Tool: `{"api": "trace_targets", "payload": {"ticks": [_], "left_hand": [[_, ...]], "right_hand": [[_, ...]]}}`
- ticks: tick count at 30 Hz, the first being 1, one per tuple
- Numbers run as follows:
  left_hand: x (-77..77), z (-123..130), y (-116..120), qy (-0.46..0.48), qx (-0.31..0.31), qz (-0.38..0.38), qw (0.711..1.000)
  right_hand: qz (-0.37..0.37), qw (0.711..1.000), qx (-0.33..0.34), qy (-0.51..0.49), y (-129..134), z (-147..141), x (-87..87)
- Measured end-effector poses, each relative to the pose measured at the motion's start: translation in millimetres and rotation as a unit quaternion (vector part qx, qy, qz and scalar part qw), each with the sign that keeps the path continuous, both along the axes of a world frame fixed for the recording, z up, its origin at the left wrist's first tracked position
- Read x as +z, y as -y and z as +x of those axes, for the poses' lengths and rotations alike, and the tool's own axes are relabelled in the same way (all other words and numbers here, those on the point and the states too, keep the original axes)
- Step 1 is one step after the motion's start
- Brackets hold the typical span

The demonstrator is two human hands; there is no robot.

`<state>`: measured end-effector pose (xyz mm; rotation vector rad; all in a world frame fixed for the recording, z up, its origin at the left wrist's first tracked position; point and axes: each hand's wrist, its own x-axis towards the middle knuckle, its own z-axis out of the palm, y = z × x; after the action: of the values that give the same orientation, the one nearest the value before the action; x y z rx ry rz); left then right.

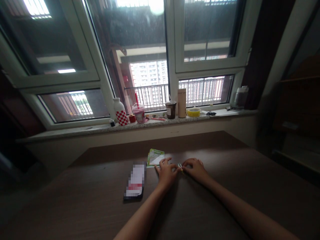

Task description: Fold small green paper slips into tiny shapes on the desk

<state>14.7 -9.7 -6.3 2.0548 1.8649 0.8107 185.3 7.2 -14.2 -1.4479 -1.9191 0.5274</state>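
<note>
A small white and yellowish piece (179,165) lies between my two hands, low over the brown table; it is too small to name. My left hand (166,172) pinches at its left side, with the other fingers spread over the table. From the right, my right hand (196,169) closes thumb and fingers on the same piece, partly hiding it. Just beyond my left hand are green and white printed cards or packets (155,156), partly covered by its fingers. A phone (135,181) with a blurred screen lies to the left of that hand.
Beyond the brown table (100,206) runs a stone windowsill (155,124). On it stand a checkered bottle (121,112), a pink drink cup (139,112), a dark drink cup (171,110), a tan cylinder (182,103), yellow tape (193,112) and black-handled scissors (211,113).
</note>
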Motion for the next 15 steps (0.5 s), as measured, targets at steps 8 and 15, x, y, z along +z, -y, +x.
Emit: {"api": "trace_targets", "payload": {"ticks": [8, 15], "left_hand": [[-1.5, 1.5, 2.3, -0.004, 0.007, 0.014, 1.0], [-5.7, 0.5, -0.3, 0.0, 0.016, 0.008, 1.0]], "right_hand": [[0.013, 0.999, -0.028, 0.011, -7.3, 1.3, -11.7], [0.018, 0.999, -0.024, 0.011, -10.6, 2.7, -18.0]]}}
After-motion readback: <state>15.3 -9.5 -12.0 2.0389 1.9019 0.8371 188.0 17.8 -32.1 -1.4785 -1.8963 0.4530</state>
